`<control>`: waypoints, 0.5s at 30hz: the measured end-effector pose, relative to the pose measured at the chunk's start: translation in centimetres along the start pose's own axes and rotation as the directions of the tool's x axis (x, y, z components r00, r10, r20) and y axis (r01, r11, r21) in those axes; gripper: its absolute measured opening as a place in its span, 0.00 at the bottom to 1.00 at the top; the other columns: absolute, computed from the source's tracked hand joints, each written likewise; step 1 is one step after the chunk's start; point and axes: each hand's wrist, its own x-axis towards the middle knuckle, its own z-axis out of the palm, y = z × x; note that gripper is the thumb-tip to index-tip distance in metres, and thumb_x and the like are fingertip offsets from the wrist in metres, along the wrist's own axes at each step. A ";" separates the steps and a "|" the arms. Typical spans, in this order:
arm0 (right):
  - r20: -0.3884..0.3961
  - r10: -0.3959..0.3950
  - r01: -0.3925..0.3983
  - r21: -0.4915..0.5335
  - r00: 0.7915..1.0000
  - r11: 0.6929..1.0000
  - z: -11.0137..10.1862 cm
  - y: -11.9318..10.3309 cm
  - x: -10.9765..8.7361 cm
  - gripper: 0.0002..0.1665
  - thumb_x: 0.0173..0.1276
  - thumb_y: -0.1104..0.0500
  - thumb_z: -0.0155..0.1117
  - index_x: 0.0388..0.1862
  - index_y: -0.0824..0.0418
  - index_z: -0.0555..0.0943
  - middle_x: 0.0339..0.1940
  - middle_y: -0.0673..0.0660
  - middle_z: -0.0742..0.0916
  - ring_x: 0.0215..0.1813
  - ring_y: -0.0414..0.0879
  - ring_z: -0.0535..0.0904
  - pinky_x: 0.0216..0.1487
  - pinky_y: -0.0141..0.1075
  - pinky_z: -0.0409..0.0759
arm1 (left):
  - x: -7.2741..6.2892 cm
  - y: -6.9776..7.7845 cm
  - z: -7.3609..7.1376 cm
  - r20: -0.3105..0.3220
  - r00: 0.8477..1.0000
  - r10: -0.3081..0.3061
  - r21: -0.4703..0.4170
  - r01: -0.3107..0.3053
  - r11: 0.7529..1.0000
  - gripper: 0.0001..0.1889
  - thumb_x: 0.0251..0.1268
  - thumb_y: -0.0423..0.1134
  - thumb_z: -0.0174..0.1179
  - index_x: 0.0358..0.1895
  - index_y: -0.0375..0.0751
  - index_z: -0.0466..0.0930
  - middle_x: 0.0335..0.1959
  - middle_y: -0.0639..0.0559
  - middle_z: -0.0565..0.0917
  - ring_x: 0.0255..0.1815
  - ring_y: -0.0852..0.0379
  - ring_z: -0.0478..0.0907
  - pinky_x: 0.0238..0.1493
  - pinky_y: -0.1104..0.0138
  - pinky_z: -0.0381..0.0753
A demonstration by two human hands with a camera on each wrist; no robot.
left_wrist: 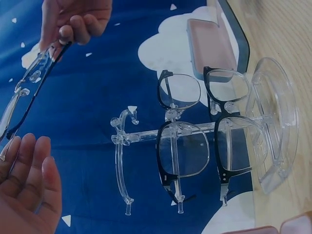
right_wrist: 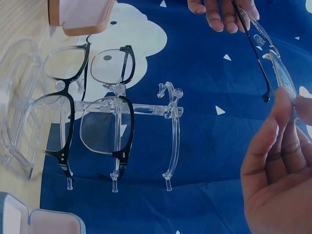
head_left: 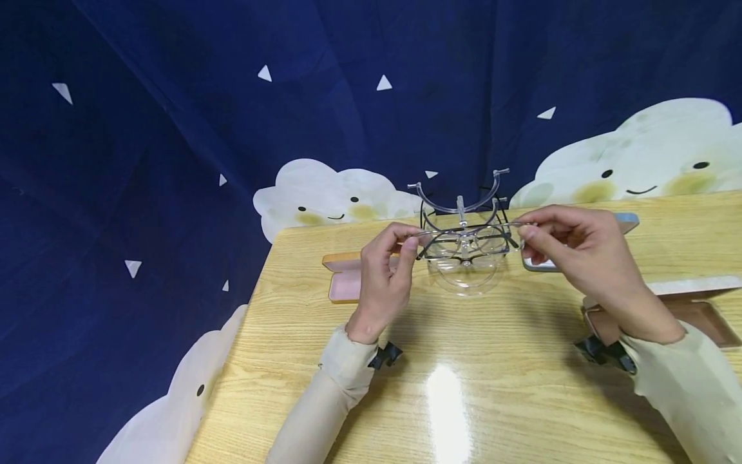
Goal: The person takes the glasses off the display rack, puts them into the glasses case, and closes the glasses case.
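Both hands hold one pair of eyeglasses with clear, thin rims and dark temples. In the head view my left hand pinches its left end and my right hand pinches its right end. The glasses are level, in front of a clear display stand, overlapping it in the head view. Two black-framed pairs sit on the stand's lower arms: an upper pair and a lower pair. Above them is the stand's top curved arm.
Left of the stand lies an open orange case with pink lining. An open blue-grey case sits partly hidden behind the right hand. Nearer, at the right, is an open brown-lined case. A dark blue curtain hangs behind the wooden table.
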 end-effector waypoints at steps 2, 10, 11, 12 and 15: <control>0.005 0.006 -0.005 -0.006 1.000 1.000 -0.1 0.1 0.1 0.12 0.74 0.71 0.64 0.45 0.57 0.89 0.26 0.44 0.91 0.26 0.36 0.86 0.31 0.26 0.85 | 0.0 0.0 0.0 -0.004 1.000 -0.009 0.005 0.009 1.000 0.16 0.85 0.41 0.50 0.46 0.32 0.83 0.40 0.39 0.91 0.44 0.47 0.90 0.41 0.62 0.87; 0.013 0.034 -0.034 -0.013 0.999 0.999 -0.5 0.7 0.2 0.12 0.73 0.71 0.66 0.43 0.55 0.88 0.29 0.43 0.91 0.29 0.35 0.88 0.33 0.25 0.86 | 0.1 -0.3 -0.3 -0.003 0.999 -0.036 -0.006 0.036 0.999 0.09 0.77 0.32 0.56 0.41 0.33 0.86 0.38 0.41 0.91 0.40 0.49 0.88 0.41 0.66 0.87; 0.015 0.037 -0.036 -0.014 0.999 0.999 -0.6 0.8 0.1 0.12 0.73 0.71 0.66 0.43 0.55 0.88 0.29 0.42 0.91 0.29 0.34 0.88 0.33 0.25 0.86 | 0.0 -0.4 -0.2 0.000 0.999 -0.044 -0.006 0.044 0.999 0.09 0.77 0.33 0.57 0.41 0.33 0.86 0.38 0.41 0.91 0.39 0.50 0.88 0.41 0.66 0.87; 0.018 0.041 -0.041 -0.012 0.999 0.999 -0.6 0.9 0.0 0.12 0.72 0.71 0.66 0.43 0.56 0.88 0.29 0.42 0.91 0.29 0.34 0.88 0.33 0.25 0.87 | 0.0 -0.4 -0.2 0.005 0.999 -0.053 -0.007 0.053 0.999 0.09 0.77 0.33 0.57 0.41 0.33 0.86 0.38 0.41 0.91 0.39 0.50 0.87 0.41 0.67 0.86; 0.024 0.066 -0.065 -0.032 0.998 0.997 -0.9 1.3 -0.3 0.09 0.73 0.70 0.66 0.44 0.58 0.88 0.30 0.41 0.91 0.29 0.34 0.88 0.33 0.25 0.86 | 0.0 -0.6 0.0 0.031 0.996 -0.087 -0.005 0.087 0.996 0.08 0.76 0.34 0.59 0.40 0.34 0.86 0.38 0.42 0.91 0.39 0.51 0.87 0.41 0.68 0.86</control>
